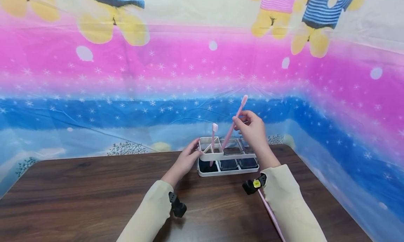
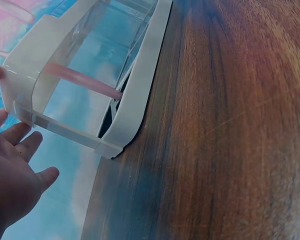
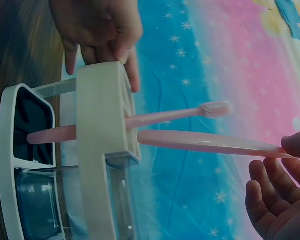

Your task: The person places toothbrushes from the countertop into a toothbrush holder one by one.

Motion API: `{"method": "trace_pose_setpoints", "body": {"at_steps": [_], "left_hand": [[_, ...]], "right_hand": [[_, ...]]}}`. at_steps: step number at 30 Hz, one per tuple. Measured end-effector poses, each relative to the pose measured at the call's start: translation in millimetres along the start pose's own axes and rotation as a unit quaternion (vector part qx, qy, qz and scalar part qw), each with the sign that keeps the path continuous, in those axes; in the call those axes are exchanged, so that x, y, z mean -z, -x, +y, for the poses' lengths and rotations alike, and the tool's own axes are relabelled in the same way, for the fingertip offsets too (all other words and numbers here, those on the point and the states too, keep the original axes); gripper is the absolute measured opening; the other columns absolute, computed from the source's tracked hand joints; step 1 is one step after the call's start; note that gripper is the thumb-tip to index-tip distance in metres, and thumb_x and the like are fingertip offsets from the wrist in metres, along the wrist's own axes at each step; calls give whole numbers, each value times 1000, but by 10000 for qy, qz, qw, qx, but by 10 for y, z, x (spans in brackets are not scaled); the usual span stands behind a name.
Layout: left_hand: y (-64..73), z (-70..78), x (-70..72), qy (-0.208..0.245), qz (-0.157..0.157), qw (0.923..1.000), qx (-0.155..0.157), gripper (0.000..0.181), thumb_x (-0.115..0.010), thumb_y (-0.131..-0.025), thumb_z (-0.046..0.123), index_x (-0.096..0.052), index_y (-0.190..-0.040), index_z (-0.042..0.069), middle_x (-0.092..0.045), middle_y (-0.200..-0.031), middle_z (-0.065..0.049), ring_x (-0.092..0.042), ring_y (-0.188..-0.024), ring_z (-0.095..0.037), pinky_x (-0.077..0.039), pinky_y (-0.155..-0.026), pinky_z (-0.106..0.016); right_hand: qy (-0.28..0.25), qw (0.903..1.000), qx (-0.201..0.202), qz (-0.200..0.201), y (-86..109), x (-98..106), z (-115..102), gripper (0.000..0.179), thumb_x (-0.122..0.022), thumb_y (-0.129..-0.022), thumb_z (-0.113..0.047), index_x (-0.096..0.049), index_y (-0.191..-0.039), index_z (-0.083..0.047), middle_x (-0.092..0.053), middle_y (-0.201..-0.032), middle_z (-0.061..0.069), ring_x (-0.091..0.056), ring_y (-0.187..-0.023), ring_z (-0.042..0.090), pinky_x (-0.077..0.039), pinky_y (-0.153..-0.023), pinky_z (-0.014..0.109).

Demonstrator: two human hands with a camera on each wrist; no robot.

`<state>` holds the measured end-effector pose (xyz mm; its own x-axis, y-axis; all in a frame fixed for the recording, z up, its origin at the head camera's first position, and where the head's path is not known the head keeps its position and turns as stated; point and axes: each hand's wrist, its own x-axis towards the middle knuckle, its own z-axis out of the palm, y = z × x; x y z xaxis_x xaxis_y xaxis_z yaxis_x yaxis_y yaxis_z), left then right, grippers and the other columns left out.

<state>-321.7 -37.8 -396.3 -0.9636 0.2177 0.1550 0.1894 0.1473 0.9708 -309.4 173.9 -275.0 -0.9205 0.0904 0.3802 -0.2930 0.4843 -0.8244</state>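
Observation:
A white two-tier toothbrush holder (image 1: 238,171) stands near the table's back edge. My left hand (image 1: 186,162) holds the left end of its upper tier between thumb and forefinger, the other fingers spread loosely. One pink toothbrush (image 3: 162,117) stands in an upper slot, bristles up, its handle end reaching down to the dark lower tray. With my right hand (image 1: 253,129) I pinch a second pink toothbrush (image 3: 205,143) near its head, bristle end up. Its handle tip is beside the slots, close to the standing brush; whether it touches the rim I cannot tell.
Clear cups (image 1: 228,164) sit in the holder's lower tier to the right, with more clear compartments above them. A thin pink rod (image 1: 270,214) lies on the brown wooden table (image 1: 94,196), partly under my right forearm. Behind the table hangs a printed cloth (image 1: 176,73).

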Motion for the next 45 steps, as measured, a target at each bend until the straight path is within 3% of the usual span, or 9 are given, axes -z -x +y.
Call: {"method": "trace_pose_setpoints", "body": {"at_steps": [7,16,19,23,26,45], "left_hand": [[22,9,5,-3,6,10000,33,64,-52,-92,16,-30,-151,8,-34,-152,-19,-33,-139,-37,-29,-113,-51],[28,7,5,5,-3,10000,26,64,-52,-92,17,-31,-151,9,-35,-152,-20,-34,-138,-38,-29,-113,-53],[65,89,15,-25,-60,10000,70,63,-51,-93,14,-29,-151,6,-34,-152,-22,-33,-139,-39,-28,-113,-53],[61,92,21,-49,-62,9999,79,63,-51,-94,15,-28,-152,6,-32,-153,-22,-31,-140,-40,-27,-113,-53],[22,7,10,-61,-14,10000,38,63,-51,-94,18,-29,-152,9,-33,-153,-20,-33,-139,-39,-28,-112,-54],[26,7,7,-42,35,10000,75,64,-53,-92,19,-31,-152,11,-35,-152,-19,-33,-139,-38,-28,-112,-54]], "right_hand": [[334,9992,200,-29,-7,-152,57,35,-59,-95,-28,-62,-120,-3,-67,-95,15,-66,-85,32,-47,-62,26],[616,9978,162,-158,39,-332,213,29,-59,-95,-25,-67,-112,-3,-67,-88,13,-61,-77,24,-45,-59,26],[682,9974,62,-200,64,-387,256,28,-59,-95,-25,-67,-109,-3,-67,-90,13,-58,-78,24,-45,-61,27],[813,9962,-95,-291,97,-449,303,28,-59,-94,-26,-68,-107,-3,-68,-93,13,-58,-82,24,-47,-65,29],[919,9948,-195,-389,118,-491,353,26,-60,-94,-26,-68,-106,-4,-68,-94,12,-58,-83,25,-49,-67,31],[1120,9912,-452,-537,177,-566,464,24,-62,-91,-25,-67,-103,-5,-69,-95,12,-60,-83,24,-55,-69,34]]}}
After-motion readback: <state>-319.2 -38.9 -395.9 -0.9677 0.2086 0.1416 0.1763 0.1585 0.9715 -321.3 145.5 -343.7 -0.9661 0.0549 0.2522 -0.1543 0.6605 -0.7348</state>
